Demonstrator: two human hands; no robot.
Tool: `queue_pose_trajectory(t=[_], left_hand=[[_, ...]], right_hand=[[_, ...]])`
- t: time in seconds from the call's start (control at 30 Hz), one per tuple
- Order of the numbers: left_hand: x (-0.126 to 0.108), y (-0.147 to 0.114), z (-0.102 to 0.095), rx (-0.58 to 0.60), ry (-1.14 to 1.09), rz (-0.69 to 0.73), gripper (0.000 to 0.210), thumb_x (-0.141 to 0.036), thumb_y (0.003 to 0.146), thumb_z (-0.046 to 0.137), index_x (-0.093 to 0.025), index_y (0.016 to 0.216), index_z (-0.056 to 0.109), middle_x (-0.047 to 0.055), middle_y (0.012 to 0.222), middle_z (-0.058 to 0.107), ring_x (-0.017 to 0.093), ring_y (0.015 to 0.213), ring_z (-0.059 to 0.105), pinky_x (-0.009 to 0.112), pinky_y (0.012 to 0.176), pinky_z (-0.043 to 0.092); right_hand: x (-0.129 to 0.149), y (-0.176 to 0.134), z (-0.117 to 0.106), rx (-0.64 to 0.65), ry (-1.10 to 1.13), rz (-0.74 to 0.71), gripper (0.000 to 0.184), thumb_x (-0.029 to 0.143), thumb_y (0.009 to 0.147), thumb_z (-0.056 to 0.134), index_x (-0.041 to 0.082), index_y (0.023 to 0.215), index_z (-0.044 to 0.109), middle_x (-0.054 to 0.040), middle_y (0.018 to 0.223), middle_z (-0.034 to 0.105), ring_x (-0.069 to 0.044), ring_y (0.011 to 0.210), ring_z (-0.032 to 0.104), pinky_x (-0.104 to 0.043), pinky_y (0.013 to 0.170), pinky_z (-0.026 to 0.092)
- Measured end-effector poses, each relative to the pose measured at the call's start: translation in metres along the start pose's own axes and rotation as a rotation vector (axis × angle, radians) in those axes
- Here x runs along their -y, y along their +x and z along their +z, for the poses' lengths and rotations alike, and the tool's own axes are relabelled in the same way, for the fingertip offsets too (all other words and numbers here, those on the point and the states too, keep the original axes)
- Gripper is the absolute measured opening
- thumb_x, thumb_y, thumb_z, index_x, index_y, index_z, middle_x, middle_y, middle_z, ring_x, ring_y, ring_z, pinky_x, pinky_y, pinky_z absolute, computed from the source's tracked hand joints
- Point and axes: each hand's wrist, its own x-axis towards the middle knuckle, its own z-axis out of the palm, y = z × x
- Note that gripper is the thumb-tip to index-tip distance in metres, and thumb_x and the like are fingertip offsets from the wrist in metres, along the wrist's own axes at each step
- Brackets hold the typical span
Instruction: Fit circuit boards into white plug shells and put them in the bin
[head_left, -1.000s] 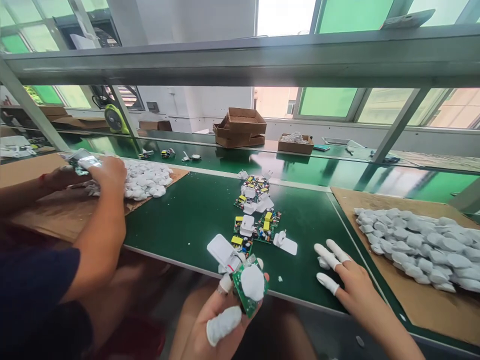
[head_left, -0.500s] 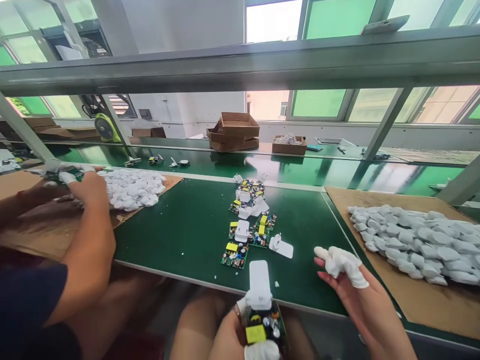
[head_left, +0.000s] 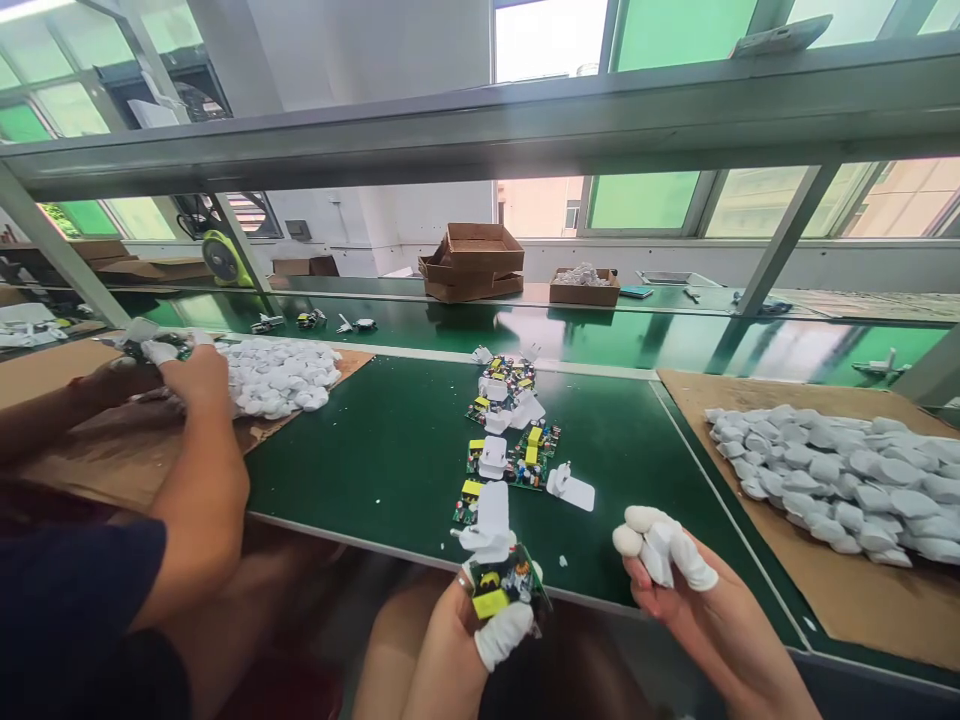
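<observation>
My left hand, with white finger cots, grips a green circuit board low at the table's front edge. A white plug piece sticks up from the far end of that board. My right hand is raised over the table to the right, its cotted fingers bent together around a small white lump. Partly hidden between the fingers, the lump resembles those in the right-hand pile. Beyond my left hand lies a row of circuit boards with white plug pieces.
To the left a co-worker's hands hold a board beside another pile of white lumps. Cardboard lies under the right pile. Brown boxes stand at the back, and a grey beam crosses above the green table.
My left hand has lifted the board slightly up and forward, tilting it. My right hand's fingers have closed together around the white lump. The view has shifted slightly.
</observation>
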Motion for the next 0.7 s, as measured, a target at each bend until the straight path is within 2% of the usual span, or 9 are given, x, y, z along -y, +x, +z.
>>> queue_pose_trajectory(t=[0.1,0.23,0.3,0.4,0.47,0.53,0.63,0.7], left_hand=[[-0.002,0.005,0.007,-0.033,0.035,-0.021,0.053,-0.018,0.04,0.073,-0.036,0.088,0.059,-0.005,0.071,0.065,0.03,0.087,0.056,0.037,0.071,0.048],[0.0,0.015,0.02,-0.04,0.01,-0.037,0.043,-0.021,0.036,0.074,-0.031,0.077,0.062,-0.001,0.065,0.065,0.032,0.078,0.059,0.04,0.064,0.05],[0.0,0.015,0.026,-0.036,-0.003,-0.041,0.036,-0.023,0.038,0.074,-0.031,0.071,0.062,-0.002,0.067,0.065,0.031,0.075,0.059,0.038,0.06,0.051],[-0.003,0.009,0.032,-0.027,-0.024,-0.045,0.029,-0.028,0.041,0.073,-0.031,0.068,0.062,-0.003,0.064,0.064,0.029,0.07,0.06,0.036,0.055,0.049],[-0.008,0.004,0.034,-0.018,-0.042,-0.053,0.026,-0.032,0.043,0.073,-0.029,0.067,0.062,-0.001,0.061,0.062,0.028,0.067,0.06,0.036,0.054,0.049],[-0.012,0.0,0.035,-0.011,-0.064,-0.063,0.027,-0.037,0.045,0.071,-0.026,0.068,0.062,0.001,0.062,0.062,0.026,0.067,0.06,0.036,0.056,0.048],[-0.017,-0.005,0.04,-0.023,-0.095,-0.062,0.033,-0.038,0.048,0.07,-0.022,0.076,0.061,0.005,0.075,0.064,0.022,0.07,0.059,0.033,0.063,0.047],[-0.017,-0.009,0.044,-0.04,-0.11,-0.043,0.03,-0.036,0.054,0.068,-0.022,0.079,0.06,0.005,0.079,0.063,0.02,0.073,0.058,0.031,0.066,0.046]], right_hand=[[-0.002,0.0,0.006,0.019,0.012,-0.015,0.026,0.04,0.069,0.057,0.018,0.082,0.06,0.0019,0.055,0.042,-0.007,0.045,0.03,-0.018,0.041,0.028],[-0.007,-0.002,0.01,-0.053,-0.038,-0.031,0.028,0.042,0.069,0.057,0.017,0.082,0.057,0.0054,0.047,0.034,-0.006,0.042,0.022,-0.017,0.039,0.02],[-0.006,-0.002,0.009,-0.113,-0.158,-0.048,0.035,0.045,0.066,0.058,0.017,0.087,0.056,0.0064,0.044,0.033,-0.006,0.041,0.023,-0.018,0.04,0.019],[-0.001,0.003,0.006,-0.222,-0.49,-0.112,0.044,0.048,0.061,0.06,0.014,0.089,0.056,0.0064,0.043,0.034,-0.007,0.04,0.027,-0.02,0.04,0.022],[0.004,0.009,0.002,-0.254,-0.699,-0.168,0.048,0.051,0.06,0.057,0.013,0.089,0.056,0.0041,0.048,0.041,-0.01,0.045,0.036,-0.023,0.045,0.031],[0.007,0.015,-0.002,-0.243,-0.819,-0.186,0.051,0.053,0.062,0.052,0.013,0.094,0.052,-0.0002,0.059,0.051,-0.015,0.059,0.047,-0.028,0.061,0.04],[0.007,0.022,-0.007,-0.164,-0.915,-0.175,0.048,0.05,0.065,0.047,0.013,0.096,0.049,-0.0081,0.082,0.057,-0.021,0.082,0.052,-0.036,0.08,0.038],[0.006,0.024,-0.008,-0.178,-1.051,-0.271,0.041,0.048,0.065,0.047,0.015,0.087,0.056,-0.0114,0.095,0.054,-0.024,0.092,0.048,-0.039,0.085,0.035]])
